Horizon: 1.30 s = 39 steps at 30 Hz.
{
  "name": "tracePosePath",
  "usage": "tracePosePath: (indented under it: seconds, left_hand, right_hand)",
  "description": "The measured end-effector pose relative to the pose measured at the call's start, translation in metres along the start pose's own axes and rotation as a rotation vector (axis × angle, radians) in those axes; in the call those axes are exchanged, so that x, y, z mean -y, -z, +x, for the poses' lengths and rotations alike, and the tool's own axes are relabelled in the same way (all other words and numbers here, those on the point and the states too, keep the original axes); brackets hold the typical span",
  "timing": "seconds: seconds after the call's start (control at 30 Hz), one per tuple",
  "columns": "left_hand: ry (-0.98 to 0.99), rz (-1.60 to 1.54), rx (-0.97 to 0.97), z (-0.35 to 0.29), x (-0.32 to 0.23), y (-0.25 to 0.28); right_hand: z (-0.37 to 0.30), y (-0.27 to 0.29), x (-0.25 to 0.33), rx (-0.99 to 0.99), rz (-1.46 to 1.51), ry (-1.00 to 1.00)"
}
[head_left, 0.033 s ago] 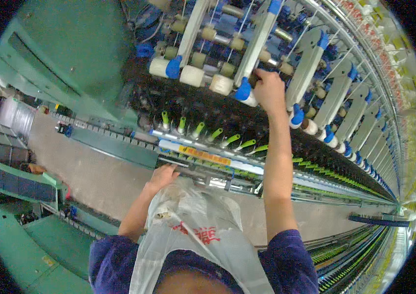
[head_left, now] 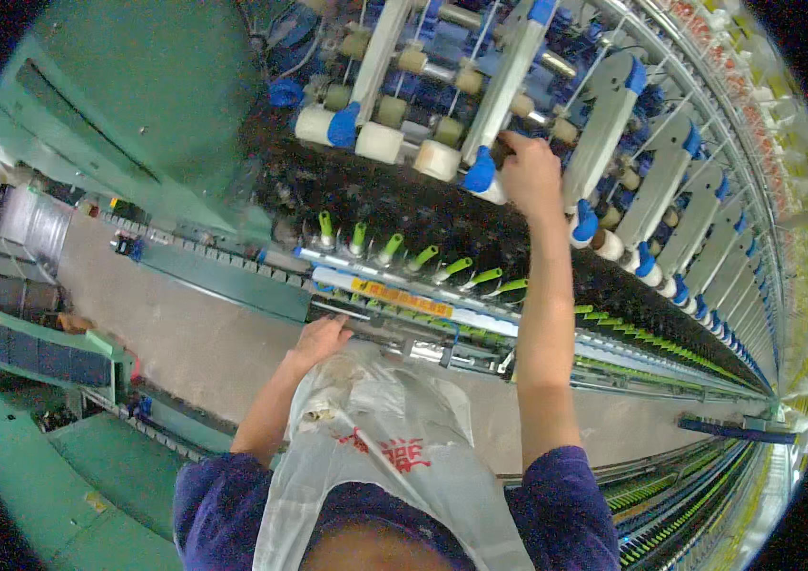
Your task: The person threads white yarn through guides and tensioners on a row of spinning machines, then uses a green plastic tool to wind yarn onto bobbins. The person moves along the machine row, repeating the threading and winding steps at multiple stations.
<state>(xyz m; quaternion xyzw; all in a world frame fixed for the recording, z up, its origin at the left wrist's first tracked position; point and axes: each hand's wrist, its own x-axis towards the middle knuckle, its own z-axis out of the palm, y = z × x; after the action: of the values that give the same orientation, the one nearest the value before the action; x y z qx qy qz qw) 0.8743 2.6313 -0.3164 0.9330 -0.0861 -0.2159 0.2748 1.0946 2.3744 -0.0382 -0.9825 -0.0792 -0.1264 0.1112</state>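
My right hand [head_left: 532,176] reaches up to the rollers of a spinning frame, beside a grey pressure arm [head_left: 501,90] with a blue tip [head_left: 481,171]. Its fingers are bent in at a white roller [head_left: 494,194] just right of that tip; whatever lies between them is too small to make out. My left hand [head_left: 324,335] rests low on a dark rail [head_left: 337,311] along the machine's front, fingers laid over the edge and holding nothing visible. Between the two hands stands a row of green-topped pegs [head_left: 391,249].
A green machine housing [head_left: 137,114] rises at the upper left. More pressure arms [head_left: 656,195] curve away to the right. My pale apron [head_left: 375,409] hangs close to the front rail. Behind me, across the grey floor [head_left: 185,357], stands another green machine [head_left: 90,485].
The machine sits slightly further right and lower in the picture. Both hands stay at the same places on the machine.
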Motion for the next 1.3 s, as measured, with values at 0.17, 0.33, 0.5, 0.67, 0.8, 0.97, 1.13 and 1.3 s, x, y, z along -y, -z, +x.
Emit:
tracePosePath:
  seconds: [0.17,0.33,0.5,0.67,0.8,0.97,1.13,1.3]
  left_hand:
    - [-0.055,0.006,0.026,0.002,-0.002,-0.007]
    - [-0.047,0.021,0.063,0.003,-0.005,-0.012]
    - [-0.070,0.130,0.087,0.004,-0.011,-0.016]
    - [-0.166,0.085,0.119,0.023,-0.036,-0.012]
    - [-0.213,-0.166,-0.056,0.070,-0.075,-0.020]
    - [-0.059,-0.362,-0.587,0.151,-0.125,-0.039]
    - [-0.389,-0.467,-0.643,0.144,-0.149,0.027]
    - [-0.563,-1.641,-0.216,0.070,-0.173,0.129]
  right_hand:
    - [-0.060,-0.006,0.014,-0.520,0.272,0.201]
    - [-0.205,-0.162,0.016,-0.098,0.622,0.315]
    - [-0.276,-0.378,-0.016,0.467,1.378,-1.121]
    - [-0.259,-0.434,-0.021,0.324,1.450,-1.358]
    - [-0.249,-0.415,-0.008,0.334,1.402,-1.325]
    - [-0.267,-0.387,-0.016,0.556,1.373,-1.104]
    - [-0.284,-0.302,-0.031,0.405,1.395,-0.662]
    - [-0.271,-0.159,-0.021,0.051,1.366,-0.758]
